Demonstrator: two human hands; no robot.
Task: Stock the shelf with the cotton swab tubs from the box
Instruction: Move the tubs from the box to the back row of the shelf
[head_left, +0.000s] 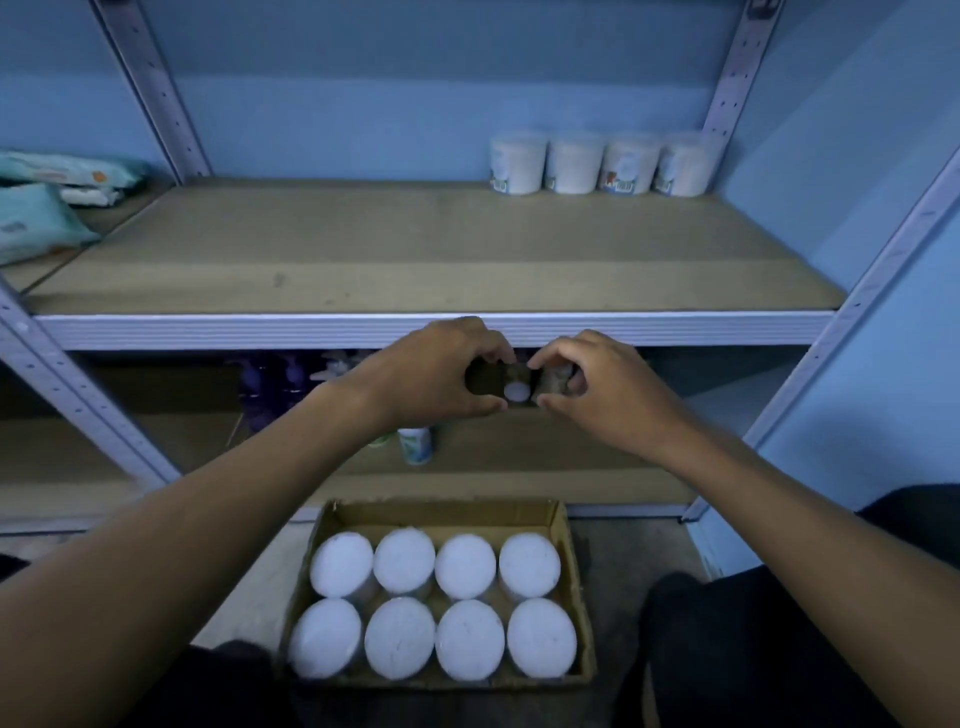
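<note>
Brown and dim, a small dark object (511, 387) is pinched between the fingers (491, 408) of both hands, in front of the shelf's front rail; what it is cannot be told, though a small pale round patch shows on it. It is gripped by the left hand (436, 371) from the left, thumb beneath and fingertips curled over the top, and by the right hand (597, 387) from the right in the same pinching manner, so neither hand is open and neither holds a tub. Both forearms are stretched forward and converge at mid-height, with the wrists roughly level and the palms turned inward and down. Below the hands, on the floor, the cardboard box (569, 551) is seen with eight cotton swab tubs (402, 558) packed in two rows of four, white lids up. On the middle shelf (363, 249), four tubs (574, 163) are lined up at the back right, touching or nearly so, while most of the board is left bare. Wipe packs (36, 218) are seen on the neighbouring shelf at the far left, and a small bottle (415, 444) stands on the lower shelf. Stocking is judged to be about a third done, with eight tubs left to be moved.
</note>
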